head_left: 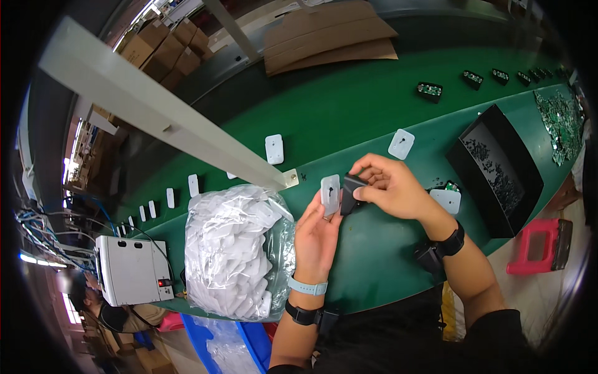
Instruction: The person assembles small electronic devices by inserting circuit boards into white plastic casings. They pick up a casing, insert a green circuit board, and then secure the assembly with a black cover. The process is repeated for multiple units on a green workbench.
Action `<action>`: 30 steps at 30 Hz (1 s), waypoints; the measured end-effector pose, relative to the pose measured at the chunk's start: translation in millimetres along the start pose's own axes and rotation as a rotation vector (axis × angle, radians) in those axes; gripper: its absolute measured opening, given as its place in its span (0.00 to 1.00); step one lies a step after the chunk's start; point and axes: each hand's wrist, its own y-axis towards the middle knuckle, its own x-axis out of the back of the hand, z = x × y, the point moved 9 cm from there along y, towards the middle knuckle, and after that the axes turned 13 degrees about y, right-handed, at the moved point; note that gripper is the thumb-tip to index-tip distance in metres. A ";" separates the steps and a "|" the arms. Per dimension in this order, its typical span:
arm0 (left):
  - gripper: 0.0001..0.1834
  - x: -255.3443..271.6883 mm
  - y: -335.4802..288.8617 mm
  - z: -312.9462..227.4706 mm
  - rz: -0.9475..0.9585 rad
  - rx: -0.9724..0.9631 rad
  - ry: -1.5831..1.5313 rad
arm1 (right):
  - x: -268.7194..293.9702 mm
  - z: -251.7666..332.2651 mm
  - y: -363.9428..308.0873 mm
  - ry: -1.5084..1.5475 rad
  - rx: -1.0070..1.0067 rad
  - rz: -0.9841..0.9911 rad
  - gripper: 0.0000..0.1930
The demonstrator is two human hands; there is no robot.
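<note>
Left hand (316,229) is pinching a small white flat plastic plate w/ keyhole slot (330,194), fingers closed on its lower edge. Right hand (389,185) is gripping a small black plastic housing (350,193), pressing it vs. the plate's right side, above the green conveyor belt (349,112). Adjacent: clear bag of white plates (233,252) lying left; black rectangular tray (498,168) sitting right; loose white plates (275,149) resting along belt.

Green conveyor belt (349,118), white plastic plates (274,149), black modules (429,91), black tray (498,168), bag of white plates (233,249)
</note>
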 end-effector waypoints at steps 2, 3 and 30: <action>0.27 1.7 -2.2 0.5 -0.009 -0.004 0.052 | -3.5 4.1 -2.4 -0.077 -0.027 -0.036 0.16; 0.26 0.0 -1.8 1.7 -0.004 -0.002 0.067 | -3.5 9.0 -3.8 -0.119 0.015 -0.065 0.16; 0.21 -10.0 -19.6 -29.2 -0.170 -0.603 1.038 | -15.2 5.3 -5.2 -0.005 0.135 0.033 0.18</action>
